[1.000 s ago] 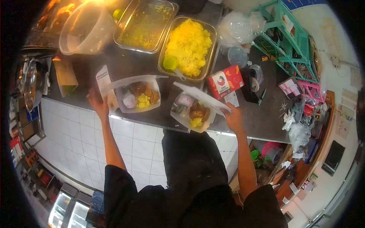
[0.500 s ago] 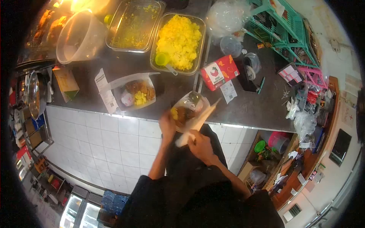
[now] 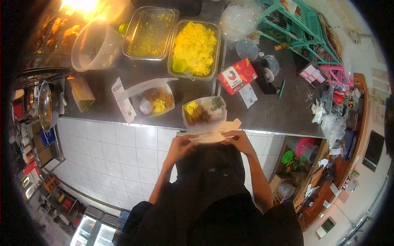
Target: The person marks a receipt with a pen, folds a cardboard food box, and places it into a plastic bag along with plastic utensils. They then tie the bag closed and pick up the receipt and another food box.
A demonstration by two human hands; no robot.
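Dark smooth counter (image 3: 283, 110) over white floor tiles (image 3: 141, 164), pretty busy kitchen. Left hand (image 3: 179, 147) and right hand (image 3: 240, 142) both pinch the papery lid (image 3: 213, 133) of an open food box (image 3: 204, 111) at the counter's near edge

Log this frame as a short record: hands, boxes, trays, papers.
Left hand: on left part of lid
Right hand: on lid's right part
Near food box: open, at counter edge
Left food box: open, filled
Full tray: yellow food, green scoop
Other tray: scraps
Receipts: beside left box; beside red carton
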